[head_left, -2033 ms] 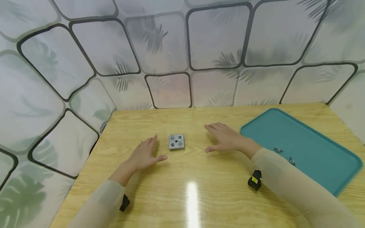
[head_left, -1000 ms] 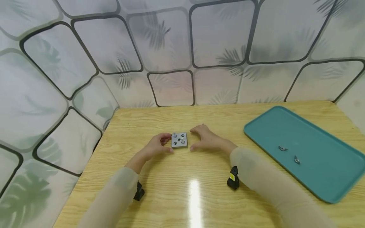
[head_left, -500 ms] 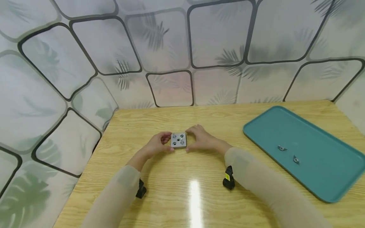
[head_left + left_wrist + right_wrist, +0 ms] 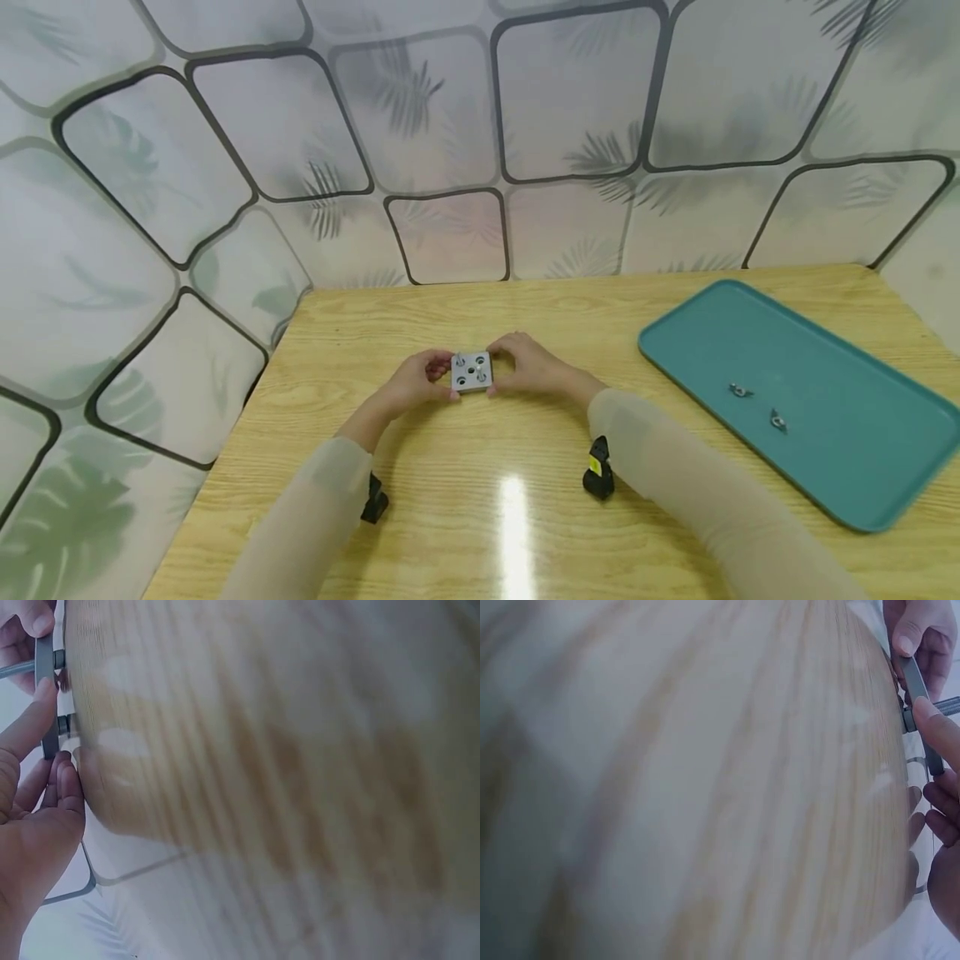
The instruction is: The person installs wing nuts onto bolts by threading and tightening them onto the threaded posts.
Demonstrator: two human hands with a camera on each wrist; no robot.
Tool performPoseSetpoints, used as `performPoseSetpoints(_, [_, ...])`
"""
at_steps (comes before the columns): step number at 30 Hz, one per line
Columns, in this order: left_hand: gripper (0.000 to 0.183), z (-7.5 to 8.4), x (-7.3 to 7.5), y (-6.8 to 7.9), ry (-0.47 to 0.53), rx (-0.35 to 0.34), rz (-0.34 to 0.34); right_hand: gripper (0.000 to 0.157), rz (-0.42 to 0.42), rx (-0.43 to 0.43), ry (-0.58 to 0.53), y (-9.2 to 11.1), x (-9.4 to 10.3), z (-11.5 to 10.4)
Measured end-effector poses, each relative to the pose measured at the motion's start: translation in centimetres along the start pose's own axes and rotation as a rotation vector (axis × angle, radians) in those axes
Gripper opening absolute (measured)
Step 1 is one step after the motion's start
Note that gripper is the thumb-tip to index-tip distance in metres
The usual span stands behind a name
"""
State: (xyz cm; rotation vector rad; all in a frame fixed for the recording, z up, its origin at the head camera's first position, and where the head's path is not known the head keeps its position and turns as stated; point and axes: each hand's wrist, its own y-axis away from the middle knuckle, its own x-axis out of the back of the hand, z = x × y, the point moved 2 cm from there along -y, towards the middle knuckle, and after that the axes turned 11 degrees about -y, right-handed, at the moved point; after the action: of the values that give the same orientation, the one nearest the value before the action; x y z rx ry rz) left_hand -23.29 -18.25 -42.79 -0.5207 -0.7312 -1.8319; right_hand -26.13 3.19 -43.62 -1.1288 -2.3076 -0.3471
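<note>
A square grey metal plate with holes is near the middle of the table in the head view. Two threaded bolts, one near the back left and another near the front right, stand up through it. My left hand grips its left side, thumb at the front corner, fingers at the back. My right hand pinches the opposite side likewise. Seen edge-on in the right wrist view, the plate shows a dark bolt head on its underside, close over the tabletop.
A teal tray lies at the right of the wooden table. Two wing nuts, one farther back and one nearer, rest in it. A patterned cloth wall rises behind the table and along its left side.
Both hands were open and apart on either side of the plate. They have come inward, the left reaching it first, and now both grip its sides. The tray and wing nuts stay put.
</note>
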Motion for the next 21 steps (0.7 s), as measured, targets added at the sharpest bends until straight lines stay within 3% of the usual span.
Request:
performPoseSetpoints(7, [0.066,0.4,-0.2,0.1,-0.047,-0.039,-0.004,0.068,0.006,-0.023,-0.006,0.3,0.1,0.2])
performPoseSetpoints(13, [0.067,0.7,-0.4,0.2,-0.048,-0.028,-0.015,0.070,0.001,-0.045,-0.036,0.7,0.2,0.3])
performPoseSetpoints(21, [0.066,1.0,-0.5,0.3,-0.099,-0.056,0.000,0.069,0.017,-0.027,0.001,0.9,0.3,0.2])
